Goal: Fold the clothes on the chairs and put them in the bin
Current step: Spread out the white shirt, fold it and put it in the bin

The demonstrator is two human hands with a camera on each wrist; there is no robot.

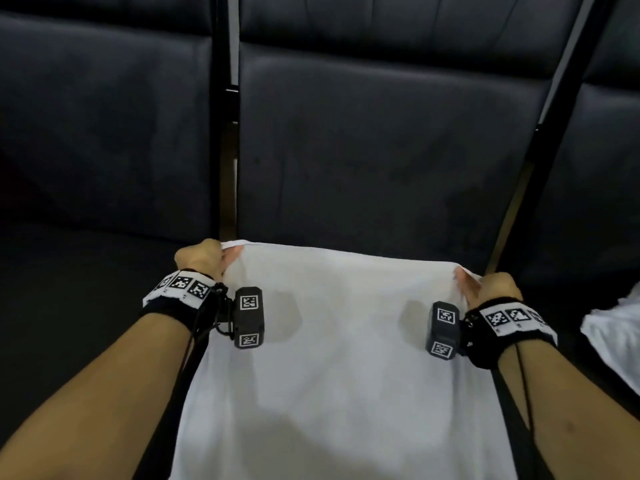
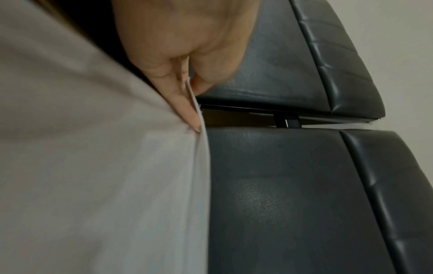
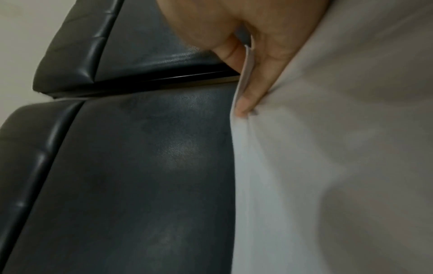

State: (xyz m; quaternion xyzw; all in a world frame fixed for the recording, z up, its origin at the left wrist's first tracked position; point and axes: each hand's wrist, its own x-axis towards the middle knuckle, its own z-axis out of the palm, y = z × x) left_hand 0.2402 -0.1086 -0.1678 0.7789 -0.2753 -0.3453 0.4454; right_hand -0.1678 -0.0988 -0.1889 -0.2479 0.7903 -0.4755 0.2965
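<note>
A white garment (image 1: 339, 358) hangs stretched between both hands in front of the dark padded chairs (image 1: 381, 150). My left hand (image 1: 204, 258) pinches its top left corner, and my right hand (image 1: 485, 289) pinches its top right corner. In the left wrist view, thumb and fingers (image 2: 185, 103) clamp the doubled edge of the white garment (image 2: 93, 176). The right wrist view shows the same pinch (image 3: 248, 83) on the white garment (image 3: 328, 166), with the seat cushion (image 3: 140, 176) behind. The cloth's lower part runs out of the head view.
Black chair frames (image 1: 225, 116) separate the seats. A second white cloth (image 1: 620, 327) lies at the right edge of the head view. Pale wall (image 2: 398, 46) shows behind the chairs. No bin is in view.
</note>
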